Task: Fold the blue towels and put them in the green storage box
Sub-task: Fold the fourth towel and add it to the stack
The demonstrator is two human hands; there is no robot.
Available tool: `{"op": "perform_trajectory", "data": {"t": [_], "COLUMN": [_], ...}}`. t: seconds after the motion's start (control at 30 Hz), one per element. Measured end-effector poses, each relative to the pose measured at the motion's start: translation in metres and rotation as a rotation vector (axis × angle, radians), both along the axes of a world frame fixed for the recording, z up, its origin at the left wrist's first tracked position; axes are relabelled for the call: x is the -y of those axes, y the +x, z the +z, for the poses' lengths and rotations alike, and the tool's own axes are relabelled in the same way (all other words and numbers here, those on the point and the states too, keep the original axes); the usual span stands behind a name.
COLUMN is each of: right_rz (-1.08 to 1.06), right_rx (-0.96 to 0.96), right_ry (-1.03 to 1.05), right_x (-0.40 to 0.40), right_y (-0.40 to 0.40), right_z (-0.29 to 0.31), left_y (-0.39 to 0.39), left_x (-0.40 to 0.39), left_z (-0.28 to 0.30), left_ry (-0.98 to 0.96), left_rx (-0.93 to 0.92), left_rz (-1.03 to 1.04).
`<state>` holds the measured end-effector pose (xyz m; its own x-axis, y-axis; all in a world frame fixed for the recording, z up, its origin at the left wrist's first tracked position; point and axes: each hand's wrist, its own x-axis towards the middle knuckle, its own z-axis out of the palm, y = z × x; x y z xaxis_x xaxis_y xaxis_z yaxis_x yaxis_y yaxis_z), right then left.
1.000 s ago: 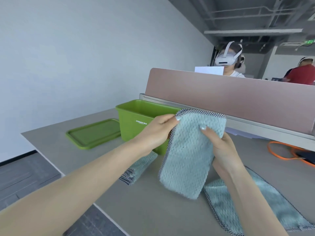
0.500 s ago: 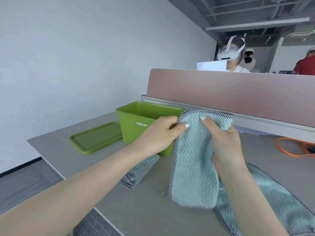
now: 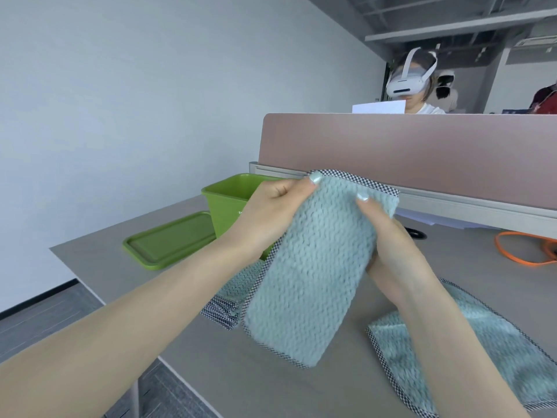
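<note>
left hand (image 3: 268,218) and right hand (image 3: 391,245) are both pinching the folded blue towel (image 3: 310,273), fingers curled | towel is hanging long-axis vertical | green storage box (image 3: 229,200) is sitting at 10 o'clock, nearer the left hand

A grey table (image 3: 301,384) fills the lower frame; a pink partition (image 3: 422,152) crosses the right middle. An orange cable (image 3: 524,260) loops at the right edge. At upper right a person wearing a white headset (image 3: 407,82) sits behind a white sheet (image 3: 378,106)

Both hands raised, L (image 3: 271,218) & R (image 3: 391,236) pinching cloth
</note>
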<state>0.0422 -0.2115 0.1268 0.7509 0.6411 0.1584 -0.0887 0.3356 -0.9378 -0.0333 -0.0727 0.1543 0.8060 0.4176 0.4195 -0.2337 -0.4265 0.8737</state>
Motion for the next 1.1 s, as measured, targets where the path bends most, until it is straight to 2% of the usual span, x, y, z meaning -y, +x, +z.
{"op": "perform_trajectory", "data": {"t": [0.1,0.23,0.3,0.4,0.5,0.7,0.8,0.87,1.0,1.1], "right_rz": [0.115,0.064,0.008,-0.060,-0.093,-0.090,-0.005,-0.048,-0.165,-0.146], "right_rx": [0.058,0.012,-0.035,-0.075,-0.108,-0.133,-0.044,-0.026,0.129,0.240], "right_ry": [-0.095,-0.103,-0.078,-0.072,-0.091,-0.162,-0.275,-0.248,-0.148,-0.214], "right_x": [-0.001,-0.004,-0.005,-0.005,-0.004,-0.007,-0.009,-0.011,-0.010,-0.008], "right_y": [-0.003,-0.003,-0.003,0.001,0.006,0.018,0.020,0.022,0.023,0.021], "right_z": [-0.006,-0.012,-0.012,-0.012,-0.014,-0.023,-0.029,-0.034,-0.031,-0.029], "left_y": [0.004,0.006,0.005,-0.001,-0.008,-0.014,-0.011,-0.010,-0.010,-0.012], "left_x": [-0.001,-0.006,-0.008,-0.007,-0.015,-0.030,-0.038,-0.042,-0.049,-0.050], "left_z": [0.004,0.003,-0.001,-0.013,-0.030,-0.044,-0.040,-0.037,-0.038,-0.039], "left_ry": [-0.197,-0.361,-0.391,-0.326,-0.264,-0.194,-0.254,-0.264,-0.173,-0.051], "left_rx": [-0.020,-0.071,-0.195,-0.412,-0.457,-0.409,-0.326,-0.298,-0.281,-0.225], "left_rz": [0.054,0.103,0.007,-0.236,-0.324,-0.201,-0.085,-0.027,0.078,0.170]}}
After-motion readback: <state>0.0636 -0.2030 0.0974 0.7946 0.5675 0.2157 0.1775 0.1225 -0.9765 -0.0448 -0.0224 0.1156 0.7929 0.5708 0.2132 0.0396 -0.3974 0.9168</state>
